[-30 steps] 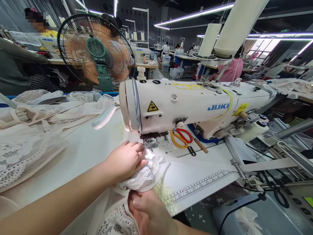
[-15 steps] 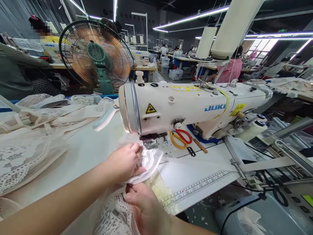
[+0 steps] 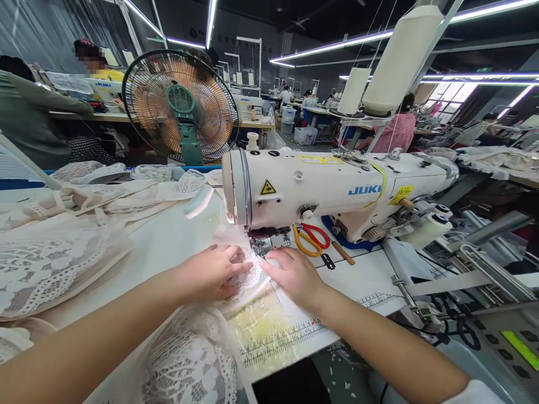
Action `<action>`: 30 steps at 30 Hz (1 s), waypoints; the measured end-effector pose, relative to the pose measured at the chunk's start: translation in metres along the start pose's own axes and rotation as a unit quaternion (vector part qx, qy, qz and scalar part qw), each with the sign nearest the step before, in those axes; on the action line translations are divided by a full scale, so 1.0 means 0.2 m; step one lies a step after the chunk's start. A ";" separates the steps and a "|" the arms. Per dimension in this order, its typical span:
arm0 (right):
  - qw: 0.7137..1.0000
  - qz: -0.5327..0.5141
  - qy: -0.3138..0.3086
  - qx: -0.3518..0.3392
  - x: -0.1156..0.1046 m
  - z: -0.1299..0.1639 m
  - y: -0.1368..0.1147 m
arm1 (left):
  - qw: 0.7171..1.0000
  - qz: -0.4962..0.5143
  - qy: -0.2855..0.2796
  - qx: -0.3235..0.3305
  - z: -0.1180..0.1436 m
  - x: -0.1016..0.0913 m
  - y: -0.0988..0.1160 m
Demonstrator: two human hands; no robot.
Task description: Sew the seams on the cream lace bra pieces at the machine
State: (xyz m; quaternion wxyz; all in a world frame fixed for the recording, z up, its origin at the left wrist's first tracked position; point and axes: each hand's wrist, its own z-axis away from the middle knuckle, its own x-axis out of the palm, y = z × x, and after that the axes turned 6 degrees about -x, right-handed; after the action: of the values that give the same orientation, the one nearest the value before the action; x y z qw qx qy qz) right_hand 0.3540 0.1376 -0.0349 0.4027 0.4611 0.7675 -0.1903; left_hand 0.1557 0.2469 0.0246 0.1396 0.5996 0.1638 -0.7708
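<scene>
A white JUKI sewing machine (image 3: 337, 188) stands on the table, its needle and presser foot (image 3: 265, 245) just ahead of both hands. My left hand (image 3: 213, 273) lies flat on a piece of white lace fabric (image 3: 246, 279), pressing it down left of the foot. My right hand (image 3: 295, 275) rests palm down on the same lace at its right edge, fingertips close to the foot. The lace runs back toward me and bunches at the table's front edge (image 3: 189, 359).
Scissors with red and yellow handles (image 3: 311, 238) lie under the machine arm. A printed ruler strip (image 3: 286, 339) runs along the table front. Heaped cream lace (image 3: 54, 252) fills the left. A green fan (image 3: 181, 106) stands behind; thread cones (image 3: 396, 59) rise above. Other people sit at far tables.
My right hand let go of the bunched lace near the table edge and moved forward onto the lace beside the presser foot. The left hand flattened the lace. The view shifted left.
</scene>
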 end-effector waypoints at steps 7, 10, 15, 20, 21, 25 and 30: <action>0.996 -0.053 0.022 -0.068 0.02 0.05 -0.04 | 0.991 0.048 0.097 0.077 0.06 0.08 0.11; 0.996 -0.054 0.028 -0.063 0.04 0.06 -0.06 | 0.983 0.101 0.131 0.079 0.08 0.11 0.17; 0.998 -0.003 -0.023 -0.050 0.07 0.04 -0.07 | 0.976 0.090 0.183 0.070 0.07 0.17 0.20; 0.996 0.045 -0.071 -0.032 0.09 0.00 -0.09 | 0.962 0.075 0.245 0.098 0.02 0.21 0.15; 0.995 0.058 -0.072 -0.030 0.10 0.00 -0.10 | 0.960 0.073 0.252 0.103 0.01 0.21 0.14; 0.993 0.089 -0.072 -0.032 0.10 -0.01 -0.14 | 0.959 0.062 0.257 0.106 -0.01 0.22 0.11; 0.983 0.089 -0.161 0.009 0.07 -0.05 -0.17 | 0.960 0.052 0.249 0.115 -0.02 0.21 0.07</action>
State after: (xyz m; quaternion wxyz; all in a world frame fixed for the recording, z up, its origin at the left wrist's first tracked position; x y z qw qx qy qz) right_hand 0.3171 0.1349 -0.0428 0.5319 0.4946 0.6468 -0.2327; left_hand 0.1545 0.2351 -0.0186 0.0639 0.7920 0.0721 -0.6028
